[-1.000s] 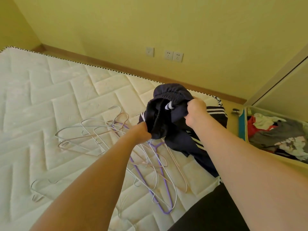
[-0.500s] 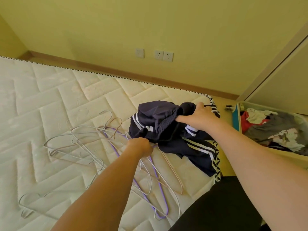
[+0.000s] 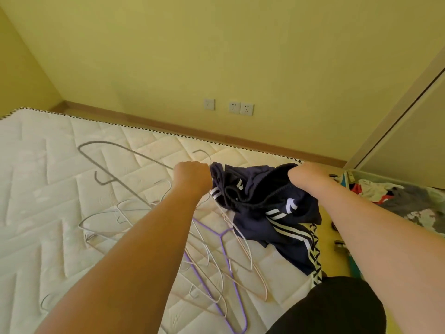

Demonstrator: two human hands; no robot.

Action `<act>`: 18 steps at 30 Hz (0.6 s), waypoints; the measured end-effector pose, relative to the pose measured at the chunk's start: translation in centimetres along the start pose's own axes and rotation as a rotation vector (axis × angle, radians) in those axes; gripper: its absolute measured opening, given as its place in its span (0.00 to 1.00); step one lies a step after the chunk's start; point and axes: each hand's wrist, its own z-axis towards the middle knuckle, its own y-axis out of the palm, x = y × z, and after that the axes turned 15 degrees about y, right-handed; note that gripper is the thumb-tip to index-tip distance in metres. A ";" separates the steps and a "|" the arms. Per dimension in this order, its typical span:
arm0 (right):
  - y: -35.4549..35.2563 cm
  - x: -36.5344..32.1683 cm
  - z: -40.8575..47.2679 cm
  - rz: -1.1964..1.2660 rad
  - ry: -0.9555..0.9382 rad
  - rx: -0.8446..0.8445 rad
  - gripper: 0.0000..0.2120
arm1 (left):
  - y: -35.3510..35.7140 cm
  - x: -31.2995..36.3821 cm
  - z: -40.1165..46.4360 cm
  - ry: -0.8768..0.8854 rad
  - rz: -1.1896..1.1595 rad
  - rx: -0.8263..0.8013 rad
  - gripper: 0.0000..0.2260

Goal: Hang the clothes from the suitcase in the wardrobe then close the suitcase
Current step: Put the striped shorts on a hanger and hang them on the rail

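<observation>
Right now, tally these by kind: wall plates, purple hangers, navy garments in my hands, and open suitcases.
wall plates: 3
purple hanger: 1
navy garment: 1
open suitcase: 1
Total: 6

A dark navy fabric garment with white side stripes (image 3: 262, 201) hangs bunched between both hands' fingers. A grey wire hanger (image 3: 115, 160) is lifted, tilted, beside the left fingers (image 3: 192, 174). An open suitcase of crumpled clothes (image 3: 397, 198) lies beyond the right fingers.

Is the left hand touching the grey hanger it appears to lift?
Touching: the head view shows the left hand gripping the grey hanger, raised above the mattress.
</observation>
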 end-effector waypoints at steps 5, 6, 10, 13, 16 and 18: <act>-1.4 0.6 0.1 0.302 0.041 -0.091 0.07 | -5.9 -1.1 1.8 -0.184 -0.103 0.389 0.10; -1.5 1.1 0.0 0.337 0.043 -0.091 0.06 | -6.7 -1.2 2.0 -0.180 -0.102 0.457 0.10; -2.6 2.3 -0.3 0.281 -0.046 -0.037 0.14 | -9.4 -1.0 2.4 -0.216 -0.231 0.722 0.14; -3.0 2.6 -0.2 0.203 -0.046 -0.047 0.15 | -10.8 0.3 2.7 -0.180 -0.240 0.863 0.15; -3.4 2.4 0.1 0.273 -0.045 -0.114 0.13 | -11.5 1.7 3.2 -0.019 -0.150 1.020 0.16; -4.1 2.2 -0.5 0.328 -0.097 -0.127 0.12 | -11.8 2.2 3.5 0.089 -0.114 1.094 0.17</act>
